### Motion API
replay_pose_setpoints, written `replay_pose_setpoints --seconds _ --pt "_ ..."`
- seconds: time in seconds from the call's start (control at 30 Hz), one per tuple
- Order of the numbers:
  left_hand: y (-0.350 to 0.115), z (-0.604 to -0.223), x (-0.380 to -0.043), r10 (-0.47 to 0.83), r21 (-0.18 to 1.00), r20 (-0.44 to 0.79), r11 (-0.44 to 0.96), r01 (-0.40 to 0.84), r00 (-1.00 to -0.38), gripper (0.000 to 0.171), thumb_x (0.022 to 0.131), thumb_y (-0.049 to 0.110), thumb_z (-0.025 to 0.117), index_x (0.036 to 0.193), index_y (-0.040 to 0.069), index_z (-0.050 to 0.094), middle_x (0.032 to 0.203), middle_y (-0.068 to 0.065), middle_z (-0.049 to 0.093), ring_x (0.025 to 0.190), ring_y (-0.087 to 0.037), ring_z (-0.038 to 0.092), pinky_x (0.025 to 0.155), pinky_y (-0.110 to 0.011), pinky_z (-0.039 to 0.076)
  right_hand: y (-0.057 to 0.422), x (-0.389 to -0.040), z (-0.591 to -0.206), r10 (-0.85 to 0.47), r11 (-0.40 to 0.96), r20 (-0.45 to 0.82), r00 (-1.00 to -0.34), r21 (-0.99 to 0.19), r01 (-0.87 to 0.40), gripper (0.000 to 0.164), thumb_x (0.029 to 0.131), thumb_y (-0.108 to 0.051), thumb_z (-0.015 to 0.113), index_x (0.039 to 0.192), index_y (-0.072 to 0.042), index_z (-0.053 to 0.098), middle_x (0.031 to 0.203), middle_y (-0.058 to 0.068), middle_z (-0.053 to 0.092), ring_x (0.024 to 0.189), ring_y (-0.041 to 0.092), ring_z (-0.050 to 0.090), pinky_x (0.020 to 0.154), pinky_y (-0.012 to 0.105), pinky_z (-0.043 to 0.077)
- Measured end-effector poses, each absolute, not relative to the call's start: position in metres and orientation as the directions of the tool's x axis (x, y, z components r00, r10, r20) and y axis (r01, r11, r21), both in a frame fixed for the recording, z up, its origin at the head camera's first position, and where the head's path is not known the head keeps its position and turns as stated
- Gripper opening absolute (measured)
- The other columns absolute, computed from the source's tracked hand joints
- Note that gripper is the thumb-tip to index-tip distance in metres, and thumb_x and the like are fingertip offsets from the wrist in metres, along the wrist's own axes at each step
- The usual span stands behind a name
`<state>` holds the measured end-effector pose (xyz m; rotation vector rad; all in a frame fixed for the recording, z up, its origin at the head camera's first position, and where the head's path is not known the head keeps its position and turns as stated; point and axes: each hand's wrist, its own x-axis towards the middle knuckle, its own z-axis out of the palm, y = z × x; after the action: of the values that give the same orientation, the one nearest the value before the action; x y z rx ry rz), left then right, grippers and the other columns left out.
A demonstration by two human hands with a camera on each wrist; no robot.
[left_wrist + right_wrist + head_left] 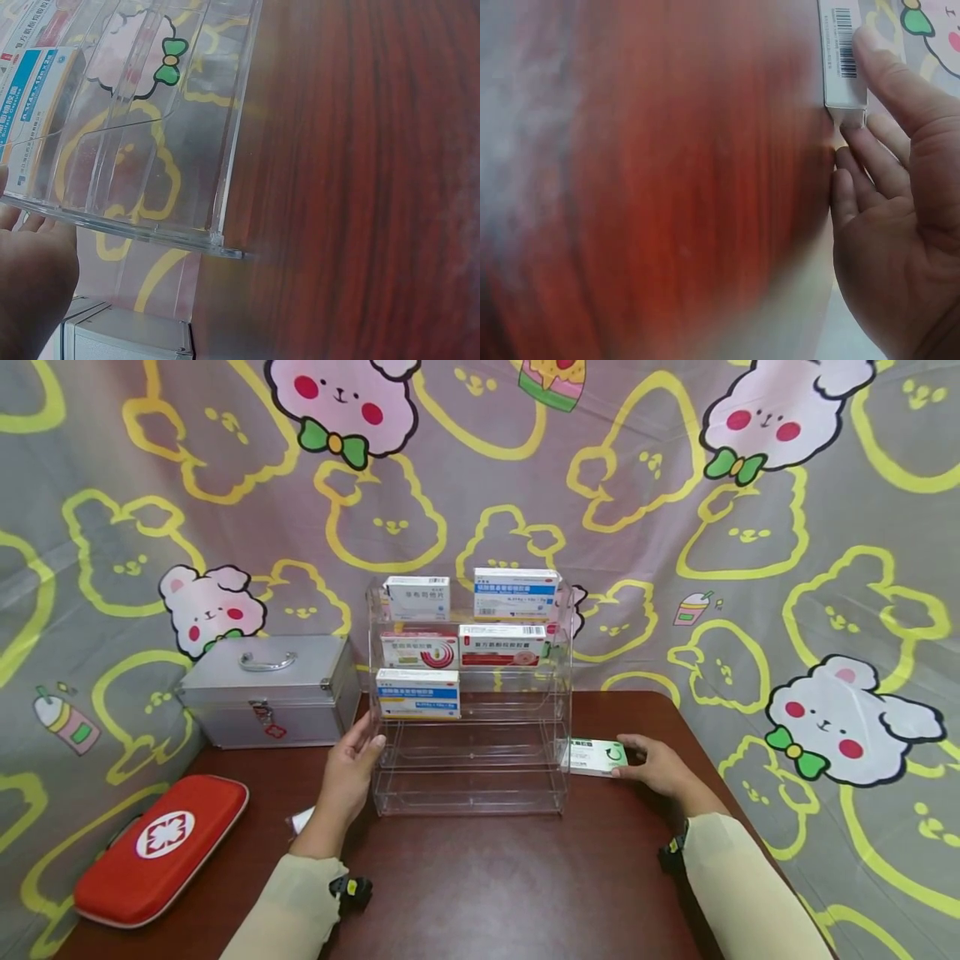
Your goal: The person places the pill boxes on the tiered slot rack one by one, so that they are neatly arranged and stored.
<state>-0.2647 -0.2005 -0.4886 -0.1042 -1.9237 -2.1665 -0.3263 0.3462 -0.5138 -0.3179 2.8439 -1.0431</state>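
A clear tiered display rack (471,781) stands mid-table, with several medicine boxes on its upper tiers. My left hand (350,768) grips the rack's left side panel, thumb at the front edge and fingers along the outside. In the left wrist view, that hand (34,274) shows only partly at the edge. A white and green medicine box (596,757) is beside the rack's right side, its right end pinched by my right hand (660,768). The right wrist view shows the box's barcoded end (845,56), the thumb on one face and the fingers at the other side.
The rack's top tier bears a white box (417,599) and a blue-striped box (515,593); a similar blue-striped box (417,695) sits lower left. A silver metal case (270,702) and a red zip case (165,860) are on the left. A patterned curtain (480,468) hangs behind.
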Motion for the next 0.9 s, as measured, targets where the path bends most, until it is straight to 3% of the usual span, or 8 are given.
replay_pose_setpoints --seconds 0.13,0.27,0.37,0.6,0.9 --pt "-0.200 -0.489 -0.265 -0.129 0.969 0.209 -0.105 0.223 -0.969 0.060 0.110 -0.001 0.058 0.166 -0.003 0.038 0.174 -0.019 0.039 0.164 -0.031 0.033 0.128 -0.020 0.037 0.349 -0.321 -0.514 -0.190 0.738 -0.020 -0.982 -0.662 -0.129 0.081 0.092 -0.028 0.091 0.157 0.002 0.053 0.161 0.032 0.049 0.145 0.053 0.055 0.116 0.061 0.054" --pt "-0.199 -0.488 -0.264 -0.132 0.969 0.212 -0.097 0.225 -0.968 0.060 0.110 -0.002 0.058 0.166 -0.003 0.038 0.174 -0.019 0.039 0.164 -0.031 0.033 0.128 -0.020 0.037 0.353 -0.317 -0.515 -0.144 0.703 -0.013 -0.990 -0.706 -0.093 0.072 0.090 -0.020 0.092 0.148 0.004 0.057 0.147 0.030 0.056 0.132 0.046 0.066 0.097 0.036 0.065" --pt "-0.199 -0.488 -0.264 -0.136 0.969 0.212 -0.097 0.226 -0.968 0.060 0.110 -0.003 0.057 0.166 -0.004 0.038 0.173 -0.019 0.039 0.164 -0.031 0.033 0.128 -0.021 0.037 0.356 -0.314 -0.515 -0.128 0.680 -0.003 -0.992 -0.728 -0.086 0.068 0.089 -0.016 0.092 0.143 0.003 0.055 0.134 0.025 0.065 0.119 0.033 0.070 0.081 0.022 0.061" --pt "-0.199 -0.488 -0.263 -0.136 0.973 0.193 -0.099 0.207 -0.972 0.060 0.110 -0.002 0.057 0.167 -0.004 0.037 0.174 -0.019 0.038 0.164 -0.031 0.033 0.128 -0.021 0.036 0.357 -0.307 -0.513 -0.078 0.716 0.085 -0.993 -0.688 -0.115 0.056 0.088 -0.014 0.092 0.135 -0.006 0.062 0.114 0.015 0.078 0.098 0.020 0.071 0.072 0.023 0.058" --pt "-0.200 -0.487 -0.263 -0.131 0.966 0.222 -0.100 0.236 -0.966 0.060 0.109 -0.004 0.057 0.166 -0.005 0.037 0.173 -0.021 0.039 0.164 -0.033 0.032 0.127 -0.018 0.038 0.363 -0.300 -0.510 0.029 0.719 0.166 -0.986 -0.688 -0.095 0.035 0.098 -0.021 0.084 0.127 -0.007 0.073 0.129 0.019 0.075 0.112 0.030 0.073 0.079 0.020 0.058"
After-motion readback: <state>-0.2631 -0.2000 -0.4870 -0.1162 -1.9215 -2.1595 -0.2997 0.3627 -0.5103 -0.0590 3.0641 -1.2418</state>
